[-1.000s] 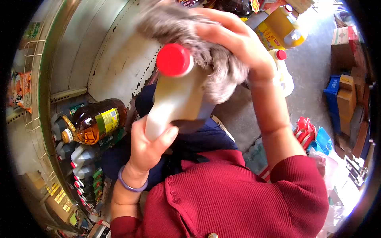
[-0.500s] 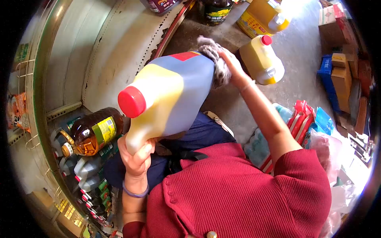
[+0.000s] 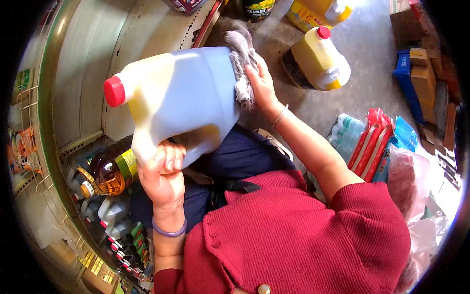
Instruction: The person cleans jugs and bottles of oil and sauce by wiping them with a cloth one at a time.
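A large translucent jug (image 3: pixel 191 93) of yellowish liquid lies tilted on its side above my lap, its red cap pointing left. My left hand (image 3: pixel 164 171), with a purple bangle at the wrist, is wrapped round the jug's handle. At the other end, my right hand (image 3: pixel 262 85) presses a grey fluffy cloth (image 3: pixel 240 61) against the jug's base. Some fingers of my right hand are hidden behind the cloth.
Another red-capped jug (image 3: pixel 318 61) stands on the floor, with a yellow-labelled jug (image 3: pixel 313 14) behind it. A brown oil bottle (image 3: pixel 112 171) and several bottles sit at left. Cartons (image 3: pixel 423 88) and red-and-white packs (image 3: pixel 369 147) are at right.
The jug has swung to lie more level, its cap moving left and up. My right hand and the cloth have come down from the jug's upper side to its base.
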Motion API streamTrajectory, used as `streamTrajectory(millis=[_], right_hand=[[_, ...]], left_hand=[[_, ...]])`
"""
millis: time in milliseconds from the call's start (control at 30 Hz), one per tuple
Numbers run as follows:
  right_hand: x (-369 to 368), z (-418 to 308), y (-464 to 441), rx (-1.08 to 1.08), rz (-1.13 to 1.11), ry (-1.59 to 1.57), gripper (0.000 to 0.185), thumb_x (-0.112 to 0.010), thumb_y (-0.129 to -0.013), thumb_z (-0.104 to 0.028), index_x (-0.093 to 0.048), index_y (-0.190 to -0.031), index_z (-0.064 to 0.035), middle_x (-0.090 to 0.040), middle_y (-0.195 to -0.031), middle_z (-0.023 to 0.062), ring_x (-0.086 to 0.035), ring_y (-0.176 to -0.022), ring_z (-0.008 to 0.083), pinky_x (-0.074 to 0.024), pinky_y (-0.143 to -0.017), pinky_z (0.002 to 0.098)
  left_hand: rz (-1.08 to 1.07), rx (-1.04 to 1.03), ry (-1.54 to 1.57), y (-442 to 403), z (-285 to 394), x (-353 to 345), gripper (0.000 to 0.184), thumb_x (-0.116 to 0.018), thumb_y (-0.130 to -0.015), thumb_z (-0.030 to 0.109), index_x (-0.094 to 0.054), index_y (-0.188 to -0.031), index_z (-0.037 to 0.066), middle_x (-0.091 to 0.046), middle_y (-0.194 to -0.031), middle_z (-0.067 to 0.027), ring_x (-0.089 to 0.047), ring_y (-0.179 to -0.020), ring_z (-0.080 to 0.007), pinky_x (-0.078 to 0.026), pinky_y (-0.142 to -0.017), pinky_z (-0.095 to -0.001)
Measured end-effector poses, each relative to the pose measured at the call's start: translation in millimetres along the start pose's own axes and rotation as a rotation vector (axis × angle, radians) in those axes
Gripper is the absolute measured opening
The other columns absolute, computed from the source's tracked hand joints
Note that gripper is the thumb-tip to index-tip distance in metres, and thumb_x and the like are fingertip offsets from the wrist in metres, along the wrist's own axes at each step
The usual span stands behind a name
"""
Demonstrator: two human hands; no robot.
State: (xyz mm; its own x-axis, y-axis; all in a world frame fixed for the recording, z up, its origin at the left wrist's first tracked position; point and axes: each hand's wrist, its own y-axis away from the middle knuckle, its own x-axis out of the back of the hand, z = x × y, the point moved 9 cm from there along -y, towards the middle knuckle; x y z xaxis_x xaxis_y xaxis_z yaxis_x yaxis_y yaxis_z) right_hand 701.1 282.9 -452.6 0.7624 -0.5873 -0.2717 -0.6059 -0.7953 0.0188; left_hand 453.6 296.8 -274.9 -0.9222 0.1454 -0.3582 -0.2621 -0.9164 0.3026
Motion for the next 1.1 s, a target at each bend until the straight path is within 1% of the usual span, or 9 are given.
streamTrajectory(millis=[100, 167, 233, 300, 533, 633, 833, 967, 1100], right_hand=[[19, 57, 52, -0.219, 0.152, 0.093, 0.044, -0.049, -0.092, -0.020, -0.043, -0.130, -0.0002, -0.045, -0.131, 0.0125, -0.043, -0.121, 0.0228, -0.0321, -0.104, 0.0328], [1, 69, 88, -0.529, 0.254, -0.451, 0.044, -0.041, -0.096, -0.024, -0.040, -0.133, -0.0013, -0.042, -0.134, 0.0128, -0.042, -0.123, 0.0243, -0.0338, -0.103, 0.0331], [2, 90, 91, -0.652, 0.330, -0.446, 0.041, -0.034, -0.099, -0.031, -0.046, -0.127, -0.0039, -0.052, -0.125, 0.0105, -0.051, -0.113, 0.0254, -0.0408, -0.099, 0.0384], [-27, 104, 83, -0.847, 0.246, -1.054, 0.043, -0.032, -0.099, -0.037, -0.053, -0.119, -0.0055, -0.057, -0.120, 0.0117, -0.054, -0.109, 0.0271, -0.0427, -0.098, 0.0401], [-82, 81, 98, -0.956, 0.121, -1.265, 0.041, -0.034, -0.096, -0.037, -0.056, -0.113, -0.0069, -0.060, -0.112, 0.0134, -0.057, -0.102, 0.0295, -0.0458, -0.092, 0.0485], [-116, 3, 98, -0.985, 0.072, -1.452, 0.037, -0.035, -0.095, -0.034, -0.056, -0.110, -0.0075, -0.060, -0.112, 0.0128, -0.057, -0.100, 0.0296, -0.0483, -0.087, 0.0486], [-100, -71, 89, -0.946, -0.039, -1.259, 0.033, -0.042, -0.092, -0.033, -0.057, -0.109, -0.0092, -0.060, -0.108, 0.0113, -0.057, -0.094, 0.0272, -0.0477, -0.080, 0.0453], [-2, -107, 56, -0.618, -0.016, -0.830, 0.032, -0.044, -0.091, -0.030, -0.056, -0.111, -0.0079, -0.059, -0.110, 0.0107, -0.057, -0.095, 0.0252, -0.0469, -0.082, 0.0425], [78, -127, 24, -0.369, 0.076, -0.421, 0.031, -0.046, -0.090, -0.027, -0.055, -0.112, -0.0067, -0.058, -0.112, 0.0101, -0.057, -0.095, 0.0232, -0.0460, -0.083, 0.0397]], left_hand=[[0.005, 0.006, 0.000, -5, -1, -2, 0.013, -0.054, -0.079, 0.018, -0.049, -0.079, 0.006, -0.038, -0.057, 0.0015, -0.041, -0.054, -0.0130, -0.039, -0.066, -0.0320], [0.056, -0.002, 0.036, -8, 1, -7, 0.014, -0.052, -0.080, 0.017, -0.047, -0.071, 0.007, -0.038, -0.057, 0.0014, -0.040, -0.054, -0.0129, -0.038, -0.066, -0.0319], [0.060, 0.006, 0.080, -13, 3, -16, 0.019, -0.051, -0.081, 0.016, -0.044, -0.064, 0.009, -0.038, -0.057, 0.0010, -0.040, -0.055, -0.0130, -0.038, -0.067, -0.0315], [0.028, -0.011, 0.063, -20, 6, -27, 0.020, -0.052, -0.081, 0.017, -0.044, -0.064, 0.009, -0.038, -0.058, 0.0009, -0.040, -0.055, -0.0129, -0.038, -0.067, -0.0311], [0.034, -0.036, 0.019, -39, 13, -42, 0.020, -0.053, -0.082, 0.019, -0.043, -0.067, 0.012, -0.040, -0.058, 0.0025, -0.041, -0.056, -0.0113, -0.039, -0.069, -0.0307], [0.005, -0.061, 0.040, -53, 11, -44, 0.021, -0.056, -0.078, 0.018, -0.047, -0.061, 0.009, -0.041, -0.058, 0.0001, -0.042, -0.055, -0.0130, -0.040, -0.065, -0.0307], [-0.075, -0.031, 0.015, -90, -17, -65, 0.008, -0.060, -0.076, 0.008, -0.056, -0.070, 0.004, -0.047, -0.057, 0.0002, -0.045, -0.051, -0.0109, -0.041, -0.057, -0.0276], [-0.084, -0.017, -0.120, -111, -56, -68, 0.012, -0.062, -0.074, 0.007, -0.061, -0.062, 0.006, -0.052, -0.052, 0.0008, -0.047, -0.045, -0.0082, -0.041, -0.050, -0.0244], [-0.130, 0.089, -0.240, -116, -96, -82, 0.003, -0.063, -0.072, 0.004, -0.063, -0.069, 0.003, -0.054, -0.056, 0.0021, -0.047, -0.046, -0.0052, -0.036, -0.045, -0.0204]])
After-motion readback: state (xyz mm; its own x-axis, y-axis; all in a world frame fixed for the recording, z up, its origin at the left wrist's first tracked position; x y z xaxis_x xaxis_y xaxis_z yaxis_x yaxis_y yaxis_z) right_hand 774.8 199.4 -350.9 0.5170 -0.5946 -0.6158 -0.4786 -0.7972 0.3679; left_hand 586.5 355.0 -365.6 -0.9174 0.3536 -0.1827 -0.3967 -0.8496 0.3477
